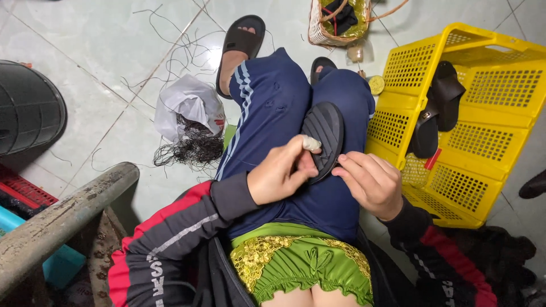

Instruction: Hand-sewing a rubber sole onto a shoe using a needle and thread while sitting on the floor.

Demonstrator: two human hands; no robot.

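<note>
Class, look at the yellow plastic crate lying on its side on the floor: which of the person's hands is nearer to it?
The right hand. It touches the black sandal sole just beside the yellow crate; the left hand grips the sole's far side.

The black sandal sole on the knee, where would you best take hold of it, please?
Grip the black sandal sole at its lower end, from both sides. It lies tilted on the knee, upper end free, with the left hand and right hand already at that lower end, a taped finger pressing its face.
</note>
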